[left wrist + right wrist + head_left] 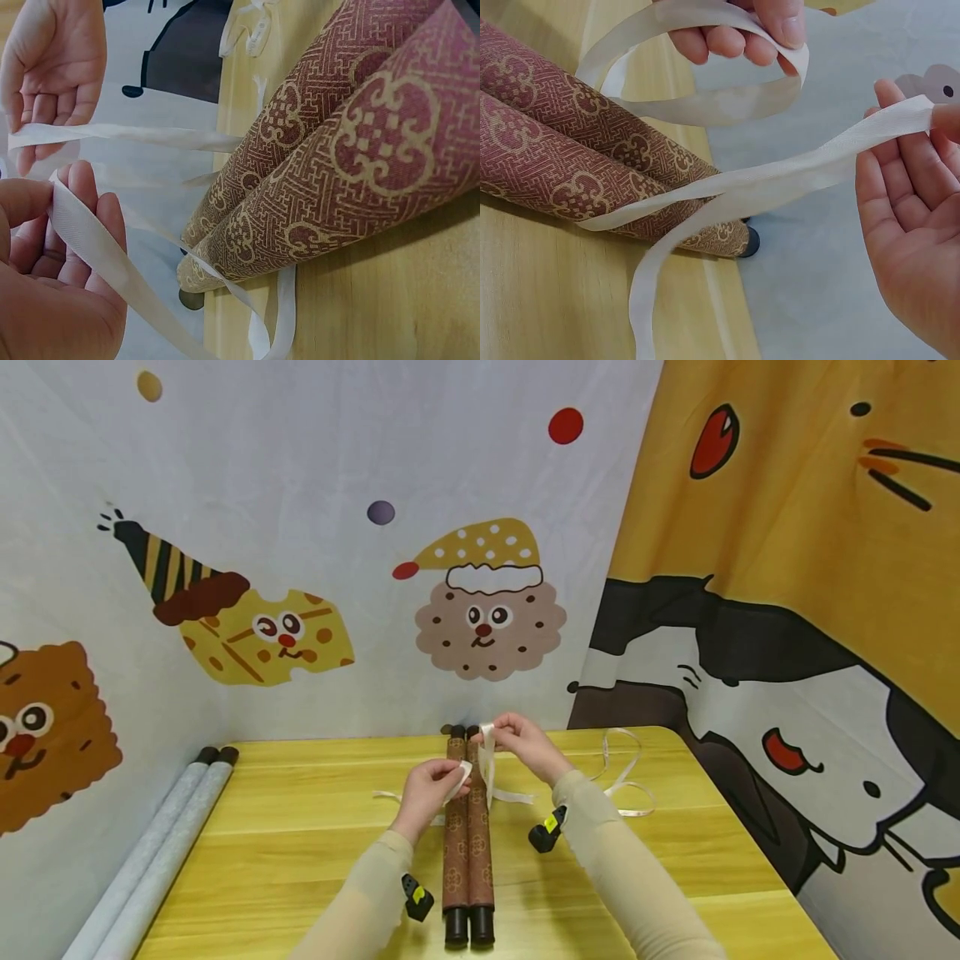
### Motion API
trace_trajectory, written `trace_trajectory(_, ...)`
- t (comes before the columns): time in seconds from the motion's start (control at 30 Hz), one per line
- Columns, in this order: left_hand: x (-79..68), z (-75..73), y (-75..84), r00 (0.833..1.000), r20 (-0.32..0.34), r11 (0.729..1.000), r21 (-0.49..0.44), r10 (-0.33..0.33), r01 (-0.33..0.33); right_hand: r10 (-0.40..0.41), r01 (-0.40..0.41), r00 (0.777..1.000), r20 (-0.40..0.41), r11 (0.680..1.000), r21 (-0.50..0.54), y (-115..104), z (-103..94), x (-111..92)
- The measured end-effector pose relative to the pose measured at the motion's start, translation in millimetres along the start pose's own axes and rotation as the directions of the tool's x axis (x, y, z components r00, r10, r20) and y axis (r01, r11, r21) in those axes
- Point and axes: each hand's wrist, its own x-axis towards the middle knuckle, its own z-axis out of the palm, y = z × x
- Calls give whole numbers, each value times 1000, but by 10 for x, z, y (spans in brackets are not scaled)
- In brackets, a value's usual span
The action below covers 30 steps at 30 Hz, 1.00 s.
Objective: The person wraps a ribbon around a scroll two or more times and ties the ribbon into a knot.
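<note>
Two hands [427,795] [527,747] — pinching white ribbon [757,177], patterned rolls [479,852]

A pale fabric backdrop [300,468] printed with a party-hatted cheese wedge [258,647], a nightcapped biscuit [491,620] and a brown cracker [71,735] hangs behind the yellow wood-grain table [262,827]; at right, an orange curtain [795,535] bears a black-and-white cartoon animal [825,727], perhaps a cow

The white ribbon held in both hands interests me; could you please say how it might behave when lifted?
The white ribbon is likely floppy, since it curves into a loose loop from the left hand. It is probably light, being a thin, narrow strip.
</note>
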Motion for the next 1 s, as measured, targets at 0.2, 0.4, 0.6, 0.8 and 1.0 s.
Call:
trace_trajectory(0.2, 5, 15, -10, 999, -27, 1000, -11, -19, 19, -5, 6, 1000, -20, 1000, 23, 41, 19, 25)
trace_trajectory(0.4, -1, 13, -39, 1000, -11, 1000, 22, -9, 9, 28, -27, 998, -58, 999, 23, 74, 33, 8)
trace_trajectory(0.6, 3, 11, -46, 1000, -7, 1000, 7, -15, 15, 32, -31, 996, -87, 999, 11, 61, 28, -10)
trace_trajectory(0.8, 34, 48, -40, 999, -39, 1000, 20, -16, 17, 24, -25, 996, -92, 1000, -9, 10, 56, -12)
trace_trajectory(1.0, 77, 128, -18, 997, -75, 999, 38, 26, -23, 15, -15, 995, -102, 1000, 5, -26, 90, -2)
